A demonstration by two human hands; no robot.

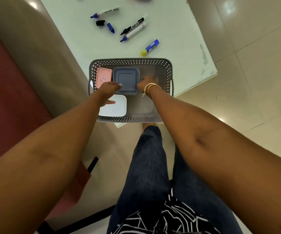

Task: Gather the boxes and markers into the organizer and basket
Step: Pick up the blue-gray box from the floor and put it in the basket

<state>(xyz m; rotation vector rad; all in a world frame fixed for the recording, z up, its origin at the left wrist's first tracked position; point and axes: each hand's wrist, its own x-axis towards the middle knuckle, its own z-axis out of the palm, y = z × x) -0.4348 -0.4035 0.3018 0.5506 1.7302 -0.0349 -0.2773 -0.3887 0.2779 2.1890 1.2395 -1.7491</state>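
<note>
A grey perforated basket (131, 62) stands at the near edge of the white table (178, 48). Inside it lie a pink box (103, 76), a blue-grey box (126, 78) and a white box (117, 107). My left hand (109, 89) holds the blue-grey box at its near left corner, and my right hand (145, 82), slightly blurred, grips its right edge. Beyond the basket lie a blue marker (105, 13), a black marker (133, 26) and a second blue marker (133, 32), all uncapped.
A loose black cap (100, 23) and blue cap (110, 27) lie near the markers. A blue and yellow glue stick (150, 47) lies just past the basket. A red chair (9, 98) stands to the left. More items are cut off at the table's far edge.
</note>
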